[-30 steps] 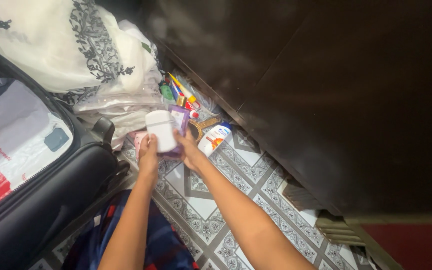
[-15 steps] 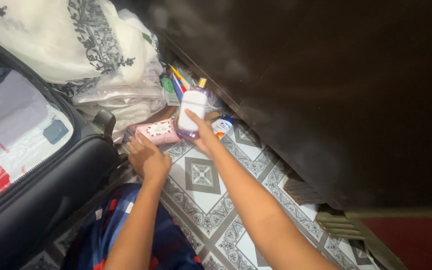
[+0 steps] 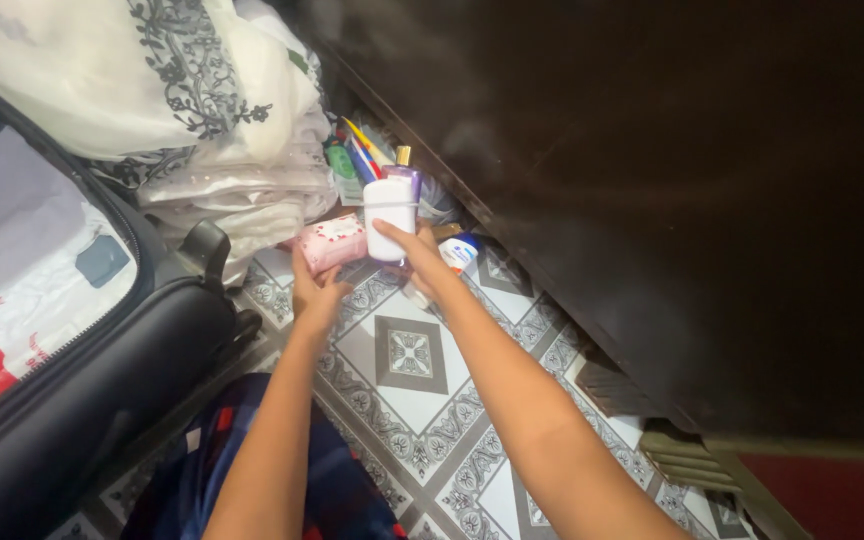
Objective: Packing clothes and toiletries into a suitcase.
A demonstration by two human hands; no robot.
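One white rounded plastic bottle [image 3: 390,218], being held upright by the right hand [image 3: 422,262], fingers [image 3: 389,231] clamped on its lower front, just above the patterned floor tiles [image 3: 407,355]. Behind it, one purple bottle with a gold cap [image 3: 405,172]; whether the same hand is gripping it cannot be told. One pink soft wipes pack [image 3: 332,241], just left of the white bottle, being lifted by the left hand [image 3: 314,292], fingers closed under its near edge.

Handling, judged: the white bottle is looking stiff, smooth and possibly slippery, best taken round its middle; the pack is light and squashy, best pinched at an end.

Also left of the white bottle: one stack of folded white embroidered cloth [image 3: 222,190], one black suitcase [image 3: 102,400]. Right: one small white-and-blue bottle [image 3: 460,251], one dark wooden cabinet [image 3: 672,200].
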